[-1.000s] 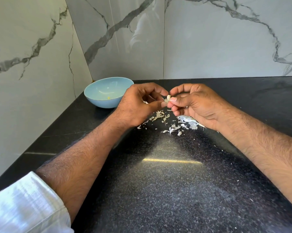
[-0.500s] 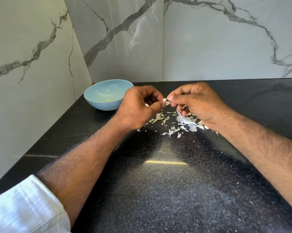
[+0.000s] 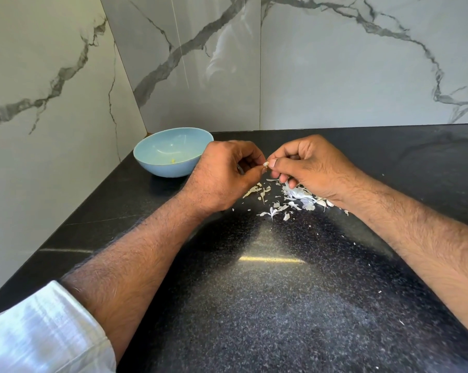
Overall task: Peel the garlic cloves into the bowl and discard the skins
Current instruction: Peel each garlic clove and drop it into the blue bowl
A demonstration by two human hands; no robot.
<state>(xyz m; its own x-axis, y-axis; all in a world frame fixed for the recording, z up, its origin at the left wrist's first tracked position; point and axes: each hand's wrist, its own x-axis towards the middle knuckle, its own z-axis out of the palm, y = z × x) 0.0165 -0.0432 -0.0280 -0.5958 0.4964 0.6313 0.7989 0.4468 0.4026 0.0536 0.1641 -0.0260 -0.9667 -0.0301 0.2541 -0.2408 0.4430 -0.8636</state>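
Observation:
My left hand (image 3: 223, 175) and my right hand (image 3: 308, 165) meet above the black counter and pinch one small pale garlic clove (image 3: 266, 164) between their fingertips. Most of the clove is hidden by the fingers. Under the hands lies a scatter of white garlic skins (image 3: 289, 196), with a larger papery clump beneath my right hand. A light blue bowl (image 3: 157, 168) stands to the left of my left hand, near the corner; a small yellowish bit lies inside it.
The black speckled counter (image 3: 254, 305) ends at marble walls behind and on the left. Its left edge runs diagonally toward me. A white sleeve (image 3: 44, 332) covers my left upper arm at the bottom left.
Both hands have stayed together on the clove, shifting only slightly. The right hand has lifted a little, so more of the skins beneath it show.

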